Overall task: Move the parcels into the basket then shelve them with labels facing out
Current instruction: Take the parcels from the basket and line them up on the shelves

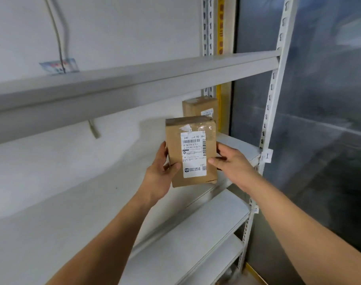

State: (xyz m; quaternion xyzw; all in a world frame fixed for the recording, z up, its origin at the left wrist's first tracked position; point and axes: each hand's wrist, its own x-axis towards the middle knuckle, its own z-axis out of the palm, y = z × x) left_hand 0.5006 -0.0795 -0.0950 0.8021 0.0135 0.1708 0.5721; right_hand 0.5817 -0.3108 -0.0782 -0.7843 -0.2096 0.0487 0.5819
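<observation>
You are holding the parcel [191, 151] upright between your left hand [162, 169] and right hand [232, 161], before a second parcel [200, 106] standing on the shelf [237, 144] behind

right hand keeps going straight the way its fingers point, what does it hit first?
The right hand already grips the held parcel. Past that, probably the standing parcel on the shelf; depth is unclear.

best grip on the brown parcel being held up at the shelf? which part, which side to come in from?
Grip the brown parcel by its two long narrow side edges, one from each side, as the left hand and right hand do now. It stands upright with the white label facing the camera; side grips probably keep that label uncovered and the far face free to slide onto the shelf.
</observation>
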